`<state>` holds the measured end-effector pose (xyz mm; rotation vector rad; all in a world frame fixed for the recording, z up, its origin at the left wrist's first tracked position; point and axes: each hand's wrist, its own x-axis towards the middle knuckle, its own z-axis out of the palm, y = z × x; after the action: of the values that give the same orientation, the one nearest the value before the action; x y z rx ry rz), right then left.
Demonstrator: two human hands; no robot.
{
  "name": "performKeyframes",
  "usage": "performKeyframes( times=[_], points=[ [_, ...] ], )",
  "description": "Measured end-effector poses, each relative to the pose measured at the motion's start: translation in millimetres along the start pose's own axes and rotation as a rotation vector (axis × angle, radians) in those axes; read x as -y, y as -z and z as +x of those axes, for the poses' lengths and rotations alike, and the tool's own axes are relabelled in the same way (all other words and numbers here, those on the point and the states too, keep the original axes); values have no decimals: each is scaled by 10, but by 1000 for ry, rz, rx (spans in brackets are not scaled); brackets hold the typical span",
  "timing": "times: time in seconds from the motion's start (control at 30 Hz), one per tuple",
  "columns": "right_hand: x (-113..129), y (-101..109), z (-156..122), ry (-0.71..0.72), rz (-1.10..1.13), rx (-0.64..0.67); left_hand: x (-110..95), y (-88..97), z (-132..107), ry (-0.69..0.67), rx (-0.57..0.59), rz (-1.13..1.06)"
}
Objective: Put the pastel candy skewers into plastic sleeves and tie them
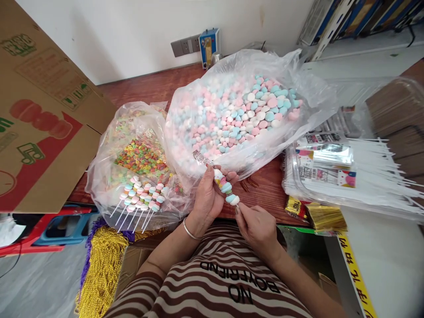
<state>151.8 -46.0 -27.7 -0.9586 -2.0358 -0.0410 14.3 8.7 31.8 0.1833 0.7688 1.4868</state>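
My left hand (209,194), with a light bangle at the wrist, is closed around a marshmallow skewer (227,187) of pink, white, blue and yellow pieces. A clear printed wrapper (200,157) sticks out past its far end; how much of the skewer it covers I cannot tell. My right hand (258,225) pinches the stick at the near end, its fingertips hiding most of it. Left of my hands, several finished marshmallow skewers (143,194) lie side by side on a plastic bag of small colourful ring candies (141,155). Beyond my hands spreads a big clear bag of marshmallows (245,119).
On the right, a clear plastic tray (293,176) holds white sticks (374,172) and printed wrappers (327,176). Gold twist ties (326,217) lie at its front edge; several brown ties (248,183) rest on the table. A cardboard box (43,110) stands left.
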Motion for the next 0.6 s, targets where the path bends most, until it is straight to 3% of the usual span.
performKeyframes(
  times=[0.13,0.23,0.33,0.43,0.5,0.57,0.6],
  points=[
    [16,-14,5,107,-109,11,61,-5,19,-11,-105,17],
    [14,-26,-2,43,-42,14,85,3,22,-49,-116,51],
    [35,-4,5,-273,324,71,66,41,15,-101,-19,105],
    [86,56,57,-788,1017,220,16,101,18,-21,132,119],
    [114,90,108,-1040,1453,272,-3,137,20,68,203,95],
    [127,99,154,-1132,1650,272,13,158,7,122,234,81],
    [128,93,172,-1126,1635,264,37,161,-8,135,239,88]
  ],
)
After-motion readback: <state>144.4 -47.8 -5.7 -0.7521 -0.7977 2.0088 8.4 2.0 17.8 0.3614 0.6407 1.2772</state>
